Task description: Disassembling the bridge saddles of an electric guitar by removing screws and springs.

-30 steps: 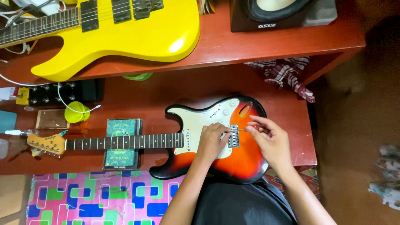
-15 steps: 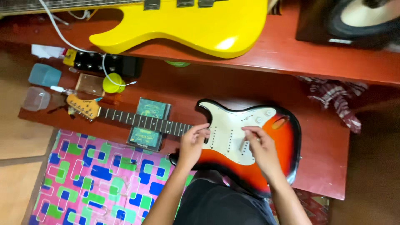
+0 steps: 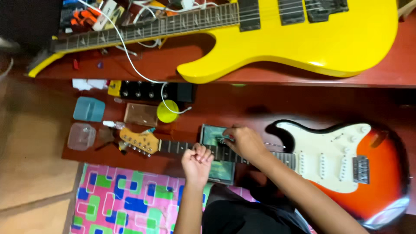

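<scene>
— Head view first: what might go wrong from where the hands are?

— The person's left hand (image 3: 197,161) is curled into a near fist over the dark fretboard of the sunburst electric guitar with the white pickguard (image 3: 342,167), fingers pinched on something too fine to make out, likely a string. The right hand (image 3: 245,142) is also closed in a pinch, near the green box (image 3: 214,135) propping the neck, holding what looks like a thin wire or string end. If that is a loose string, a slip could let it whip free, or scratch the glossy body.

— And the support?

— The neck seems to rest on that box alone; a sideways push might roll the guitar off it.

— Where does it lie?

— Flat on a low red-brown wooden table (image 3: 242,106), headstock (image 3: 138,141) to the picture's left. A yellow electric guitar (image 3: 303,34) lies on a higher shelf just behind.

— The surroundings?

— A yellow round tape-like object (image 3: 167,111), a white cable (image 3: 130,52), a black pedal unit (image 3: 151,90), a blue pouch (image 3: 89,109) and a clear plastic tub (image 3: 81,136) crowd the headstock end. A patterned pink, blue and green mat (image 3: 125,199) covers the floor.
</scene>
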